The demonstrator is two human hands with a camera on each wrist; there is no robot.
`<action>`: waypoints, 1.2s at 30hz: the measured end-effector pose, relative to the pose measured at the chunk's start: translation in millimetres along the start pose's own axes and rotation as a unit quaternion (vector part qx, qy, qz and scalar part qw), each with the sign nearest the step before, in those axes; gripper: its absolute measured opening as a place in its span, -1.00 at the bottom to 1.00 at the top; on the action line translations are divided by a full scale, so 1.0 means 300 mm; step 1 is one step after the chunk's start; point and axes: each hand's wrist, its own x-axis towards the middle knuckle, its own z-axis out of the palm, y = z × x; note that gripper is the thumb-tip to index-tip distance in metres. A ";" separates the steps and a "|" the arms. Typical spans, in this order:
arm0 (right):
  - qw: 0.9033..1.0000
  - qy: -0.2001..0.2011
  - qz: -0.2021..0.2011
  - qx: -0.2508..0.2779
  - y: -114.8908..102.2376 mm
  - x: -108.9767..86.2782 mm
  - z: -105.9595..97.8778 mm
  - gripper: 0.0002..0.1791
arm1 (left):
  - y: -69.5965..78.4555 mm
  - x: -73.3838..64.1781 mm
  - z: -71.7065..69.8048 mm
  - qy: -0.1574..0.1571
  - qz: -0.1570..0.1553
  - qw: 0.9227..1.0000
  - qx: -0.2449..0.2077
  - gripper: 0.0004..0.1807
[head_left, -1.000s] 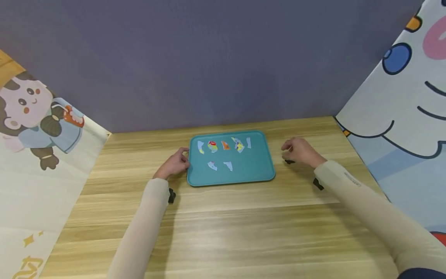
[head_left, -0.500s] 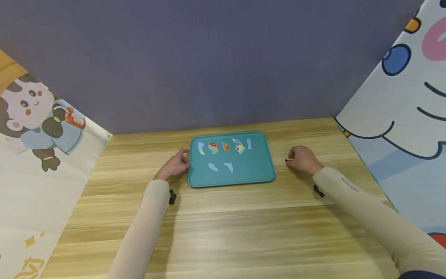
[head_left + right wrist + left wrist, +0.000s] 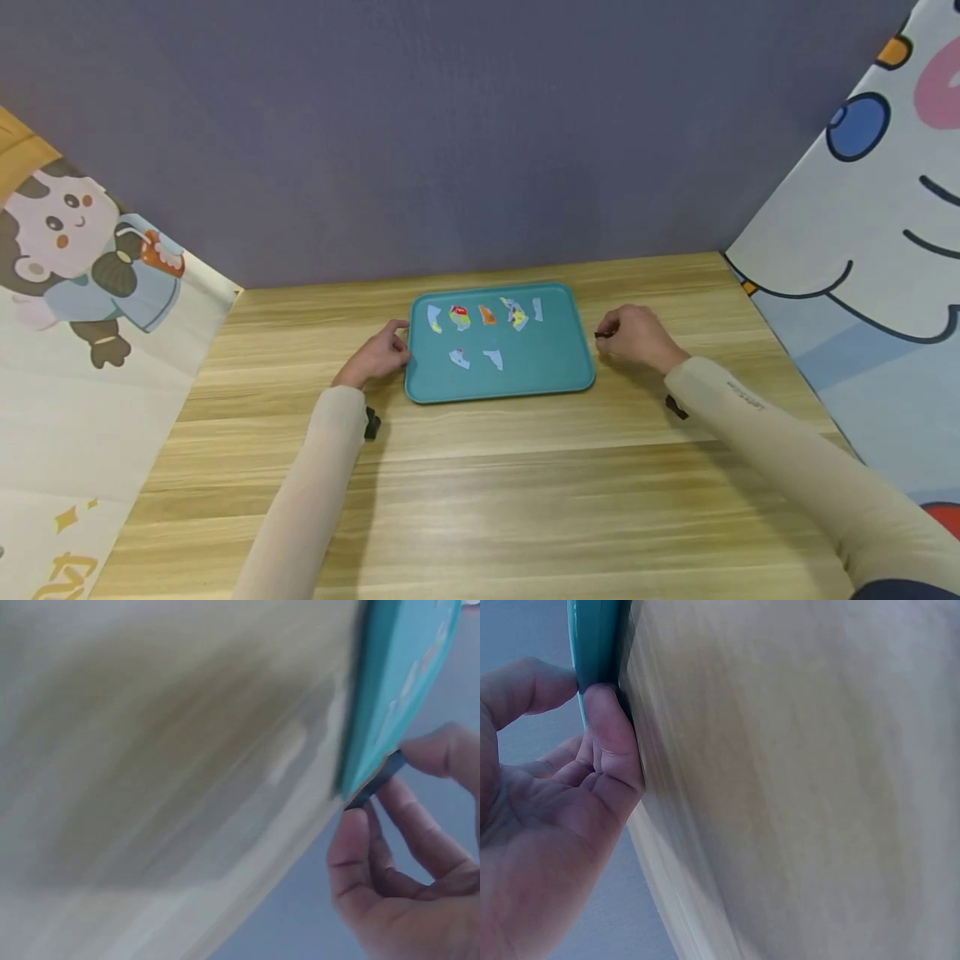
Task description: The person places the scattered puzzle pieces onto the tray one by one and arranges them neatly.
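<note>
A teal tray (image 3: 540, 358) lies on the table, bearing several irregular flat printed pieces, among them an orange piece (image 3: 487, 315) and a red-and-yellow piece (image 3: 460, 317). My left hand (image 3: 381, 357) touches the tray's left edge with thumb and fingertips; the left wrist view shows them at the outside of its rim (image 3: 596, 645). Just off the right edge, my right hand (image 3: 637, 335) pinches a small thin dark piece (image 3: 377, 780) between thumb and fingers. Its face is hidden in the head view, where only a dark edge shows.
The wood-grain table (image 3: 480, 500) extends toward me. Behind it stands a grey-purple panel (image 3: 480, 142). Walls with cartoon prints flank both sides, with a child figure (image 3: 97, 250) on the left. Dark wrist cameras sit under both sleeves.
My right hand first draws slightly away from the tray, then comes back left toward its right edge, holding the dark piece. The left hand stays at the tray's left edge.
</note>
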 end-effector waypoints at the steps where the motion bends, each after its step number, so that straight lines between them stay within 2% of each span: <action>1: 1.000 0.005 -0.009 0.004 -0.016 0.005 0.004 -0.84 | 0.000 0.000 0.000 0.002 -0.001 1.000 0.001 -0.31; 12: 0.996 0.012 -0.078 0.033 -0.178 0.050 0.070 -0.88 | -0.003 -0.010 -0.004 -0.002 0.000 1.000 -0.007 -0.31; 17: 0.995 0.003 -0.093 0.040 -0.226 0.073 0.112 -0.90 | -0.003 -0.004 -0.001 -0.006 -0.002 1.000 -0.008 -0.31; 25: 0.994 0.000 -0.100 0.042 -0.249 0.096 0.165 -0.88 | 0.011 -0.004 0.005 -0.009 0.002 1.000 -0.009 -0.31; 33: 0.989 -0.018 -0.146 0.030 -0.233 0.072 0.190 -0.84 | 0.020 -0.005 -0.001 -0.014 -0.004 1.000 0.000 -0.30; 36: 0.987 -0.031 -0.157 0.017 -0.227 0.065 0.191 -0.82 | 0.013 -0.009 -0.011 -0.019 -0.007 1.000 -0.011 -0.30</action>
